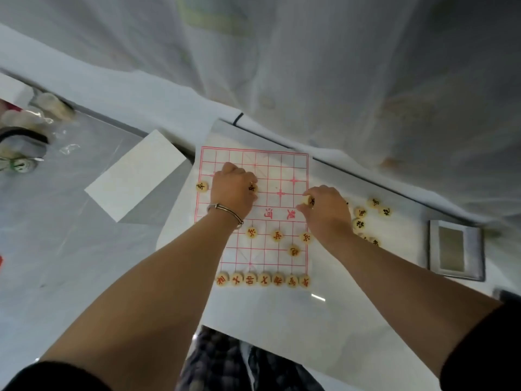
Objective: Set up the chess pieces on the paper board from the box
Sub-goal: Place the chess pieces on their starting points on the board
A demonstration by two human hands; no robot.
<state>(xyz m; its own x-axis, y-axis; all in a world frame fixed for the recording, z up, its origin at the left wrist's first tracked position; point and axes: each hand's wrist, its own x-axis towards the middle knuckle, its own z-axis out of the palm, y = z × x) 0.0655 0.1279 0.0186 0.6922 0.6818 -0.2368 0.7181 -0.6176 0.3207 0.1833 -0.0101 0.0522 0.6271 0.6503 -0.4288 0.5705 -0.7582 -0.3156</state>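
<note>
Below both wrists, a row of seven red-marked pieces (pixel 263 279) lines the near edge of the paper board (pixel 282 170), with four more red pieces (pixel 277 235) between that row and the hands. The left hand (pixel 234 190) curls round a black-marked piece (pixel 253 188) over the board's far half, a lone piece (pixel 202 186) just to its left; the right hand (pixel 327 210) pinches a tilted piece (pixel 308 200) at the board's right border. Loose pieces (pixel 372 210) lie just right of that hand, the grey box (pixel 476 249) further right.
</note>
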